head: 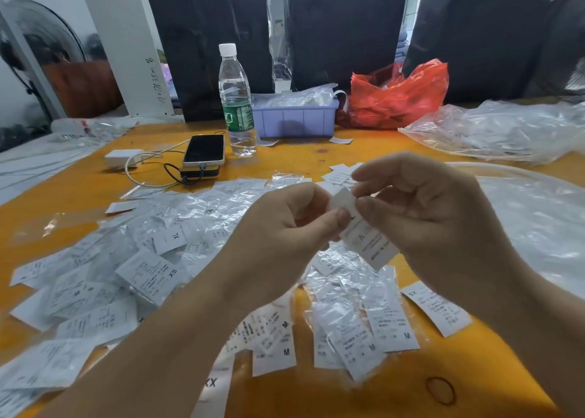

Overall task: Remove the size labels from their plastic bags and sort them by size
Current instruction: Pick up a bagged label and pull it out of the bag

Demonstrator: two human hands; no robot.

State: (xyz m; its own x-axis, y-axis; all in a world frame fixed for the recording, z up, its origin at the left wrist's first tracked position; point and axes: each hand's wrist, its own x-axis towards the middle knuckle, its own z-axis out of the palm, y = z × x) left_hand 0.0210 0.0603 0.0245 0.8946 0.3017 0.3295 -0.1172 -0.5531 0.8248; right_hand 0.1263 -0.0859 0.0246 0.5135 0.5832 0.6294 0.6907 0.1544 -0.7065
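Over the middle of the orange table, both hands hold one white size label in its clear plastic bag. My left hand pinches its upper left part between thumb and fingers. My right hand pinches the top end, which is bent over. Bagged labels marked XS, XL and M lie scattered on the left. A pile marked M lies below my hands. An XS label sits at the right.
At the back stand a water bottle, a purple bin and a red plastic bag. A phone with cable and charger lies left of them. Clear bags heap at the right. A rubber band lies near the front edge.
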